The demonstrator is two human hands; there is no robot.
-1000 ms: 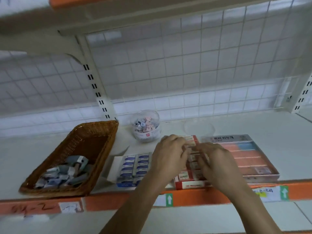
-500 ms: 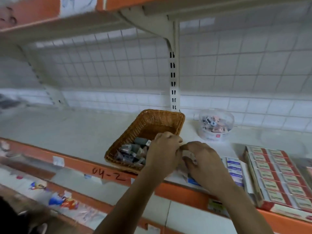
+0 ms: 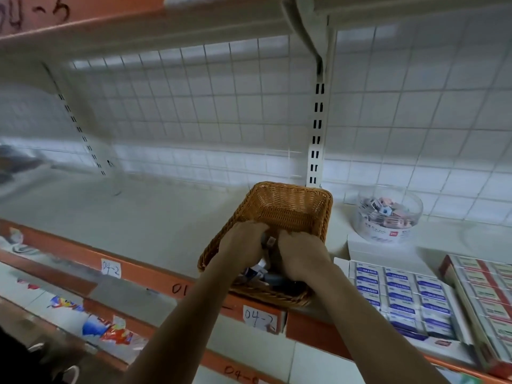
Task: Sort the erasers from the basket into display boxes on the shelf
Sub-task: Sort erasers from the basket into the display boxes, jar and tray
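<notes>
- Change: a second ago both hands worked at the display boxes right of the basket. Half a second ago they were crossing towards it. Now both are down inside the woven brown wicker basket (image 3: 291,189), over its near half.
- Left hand (image 3: 243,245): fingers curled tight. A small grey eraser (image 3: 270,241) with a pale label pokes out at its fingertips, apparently pinched there.
- Right hand (image 3: 302,256): knuckles up, fingers curled under and touching the left hand. Cannot tell what it holds, if anything.
- Loose erasers (image 3: 257,273), blue-and-white and grey, lie heaped at the basket's near end, under the hands. The far half is bare weave.
- Right of the basket: flat blue-labelled display box (image 3: 401,297), rows mostly filled. Beyond it, the red-edged display box (image 3: 487,295).
- Behind and right of the basket: clear round plastic tub (image 3: 388,214) of small mixed pieces.
- Reading: one placing round looks done and a fresh pick is under way. Stock remains in the basket, so sorting is unfinished.
</notes>
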